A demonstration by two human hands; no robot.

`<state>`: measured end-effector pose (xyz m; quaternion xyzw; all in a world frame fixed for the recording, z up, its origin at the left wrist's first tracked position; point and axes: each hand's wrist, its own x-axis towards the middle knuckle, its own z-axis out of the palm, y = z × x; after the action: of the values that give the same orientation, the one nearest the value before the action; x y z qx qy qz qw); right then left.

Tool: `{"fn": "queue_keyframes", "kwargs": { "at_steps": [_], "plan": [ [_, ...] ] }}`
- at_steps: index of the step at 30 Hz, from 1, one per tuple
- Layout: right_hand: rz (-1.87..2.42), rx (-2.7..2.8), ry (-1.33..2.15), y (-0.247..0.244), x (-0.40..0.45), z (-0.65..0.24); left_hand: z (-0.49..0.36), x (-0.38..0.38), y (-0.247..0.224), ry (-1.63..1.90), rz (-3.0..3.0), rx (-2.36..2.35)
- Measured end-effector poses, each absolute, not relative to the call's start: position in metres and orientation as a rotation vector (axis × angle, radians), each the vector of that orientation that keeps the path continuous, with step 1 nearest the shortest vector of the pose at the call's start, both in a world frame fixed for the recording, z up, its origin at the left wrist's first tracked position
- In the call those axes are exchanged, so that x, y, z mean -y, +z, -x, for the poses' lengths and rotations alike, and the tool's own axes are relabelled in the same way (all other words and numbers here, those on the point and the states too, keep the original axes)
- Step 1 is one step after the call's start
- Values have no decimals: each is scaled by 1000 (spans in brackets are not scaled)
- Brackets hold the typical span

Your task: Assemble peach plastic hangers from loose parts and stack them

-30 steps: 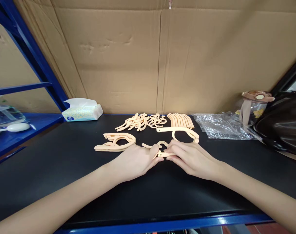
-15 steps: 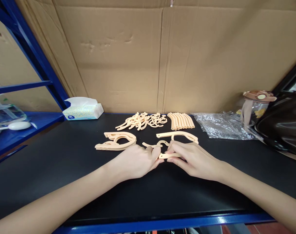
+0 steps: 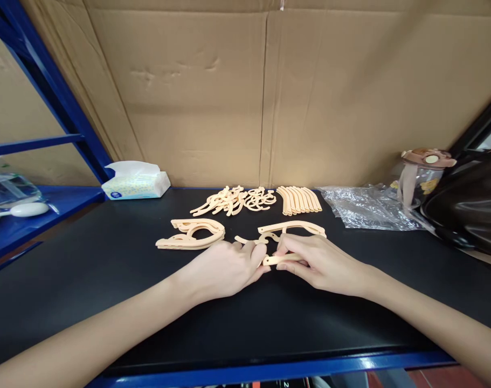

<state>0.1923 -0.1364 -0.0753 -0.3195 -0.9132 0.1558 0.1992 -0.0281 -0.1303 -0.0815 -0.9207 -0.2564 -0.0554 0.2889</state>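
Note:
My right hand pinches a cream plastic hanger arm, its holed end pointing left. The fingers of my left hand are closed at that end; a sliver of another cream part shows there, mostly hidden. Just beyond my hands lie a hanger hook and a small curved strip. Behind my right hand rests a longer hanger arm with a curved piece under it. Folded hangers are stacked to the left of my left hand.
Farther back lie a heap of loose curved parts, several hooks and a row of hanger arms. A tissue pack stands at the left. A clear plastic bag, a bottle and a black bag sit right.
Both hands keep nearly the same pose around the hanger arm. The whole view has shifted slightly; nothing on the table has visibly been moved.

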Motion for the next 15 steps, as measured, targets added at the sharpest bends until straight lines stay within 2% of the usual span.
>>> {"fn": "queue_keyframes", "kwargs": {
  "at_steps": [15],
  "plan": [
    [911,2566,435,-77,136,-192,27,134,-84,-217,2517,629]
  ]
}}
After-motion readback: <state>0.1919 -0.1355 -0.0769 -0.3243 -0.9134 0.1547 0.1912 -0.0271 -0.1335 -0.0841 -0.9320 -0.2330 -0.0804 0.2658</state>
